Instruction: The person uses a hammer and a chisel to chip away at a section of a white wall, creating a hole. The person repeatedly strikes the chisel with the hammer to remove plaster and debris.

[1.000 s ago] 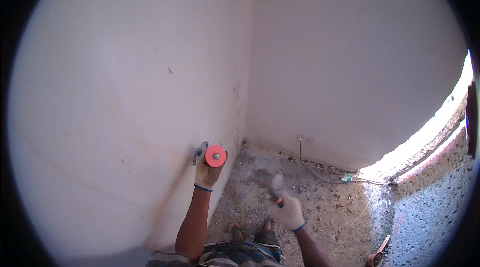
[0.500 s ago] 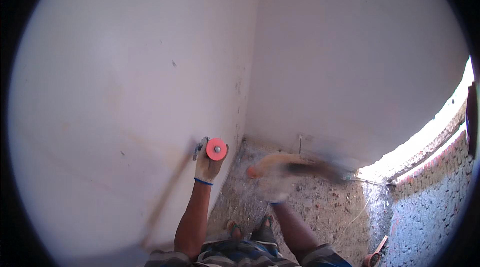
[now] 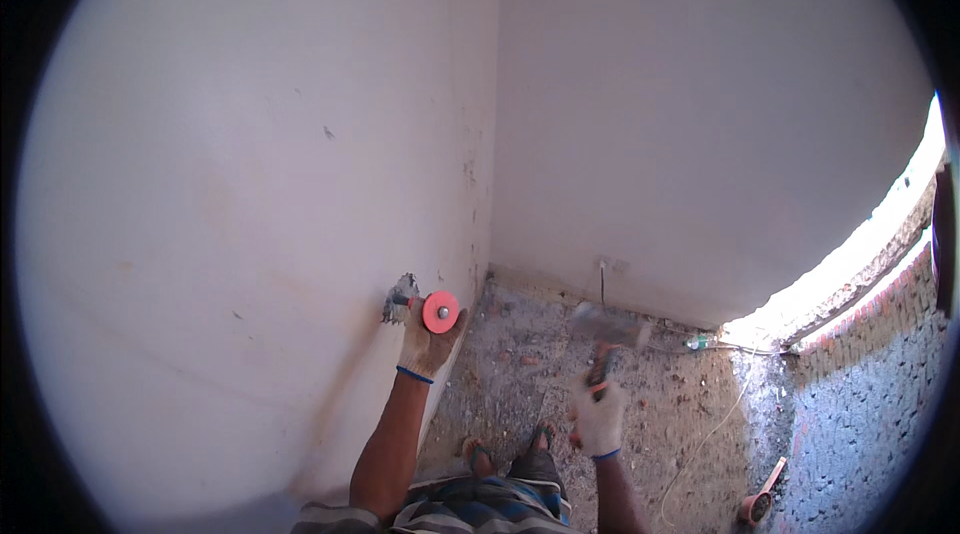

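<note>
Chisel (image 3: 443,313) at chipped wall (image 3: 250,184), cable (image 3: 602,284) beyond

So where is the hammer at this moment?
In the head view, the hammer is right of centre, in the right hand, seen against the rubble-strewn floor; the red disc at the left hand is to its left.

Our left hand (image 3: 422,348) clenched at seven o'clock from centre, arm (image 3: 388,446) outstretched; our right hand (image 3: 600,419) curled at five, forearm (image 3: 616,494) pointing towards twelve.
</note>
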Demonstrator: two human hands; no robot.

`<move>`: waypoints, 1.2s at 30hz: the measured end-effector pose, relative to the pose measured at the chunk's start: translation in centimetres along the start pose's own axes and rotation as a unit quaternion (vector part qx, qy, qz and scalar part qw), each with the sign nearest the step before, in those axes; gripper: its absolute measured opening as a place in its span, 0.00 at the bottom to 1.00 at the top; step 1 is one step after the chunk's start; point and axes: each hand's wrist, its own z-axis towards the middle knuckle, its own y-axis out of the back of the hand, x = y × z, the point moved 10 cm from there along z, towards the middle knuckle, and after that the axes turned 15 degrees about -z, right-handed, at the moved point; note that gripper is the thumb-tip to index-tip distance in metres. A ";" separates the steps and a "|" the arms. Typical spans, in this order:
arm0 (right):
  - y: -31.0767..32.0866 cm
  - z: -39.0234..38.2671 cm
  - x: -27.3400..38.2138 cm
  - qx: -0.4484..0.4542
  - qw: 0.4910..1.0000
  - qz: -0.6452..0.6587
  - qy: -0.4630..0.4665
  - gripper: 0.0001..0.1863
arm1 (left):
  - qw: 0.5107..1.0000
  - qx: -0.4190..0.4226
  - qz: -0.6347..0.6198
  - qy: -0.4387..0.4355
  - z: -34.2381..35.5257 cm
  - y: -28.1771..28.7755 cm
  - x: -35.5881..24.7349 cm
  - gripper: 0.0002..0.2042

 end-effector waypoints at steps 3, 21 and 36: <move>7.5 1.2 5.3 -0.115 0.974 0.186 0.064 0.05 | 0.999 0.005 0.015 -0.029 -0.8 -2.1 -0.3 0.14; -10.6 -2.5 0.0 0.098 0.971 -0.148 0.161 0.19 | 0.670 0.118 0.687 -0.256 -4.7 -11.7 -0.9 0.19; 16.0 1.1 22.1 -0.207 0.747 0.442 0.451 0.17 | 0.984 0.069 0.145 -0.076 -3.4 -7.4 -0.6 0.13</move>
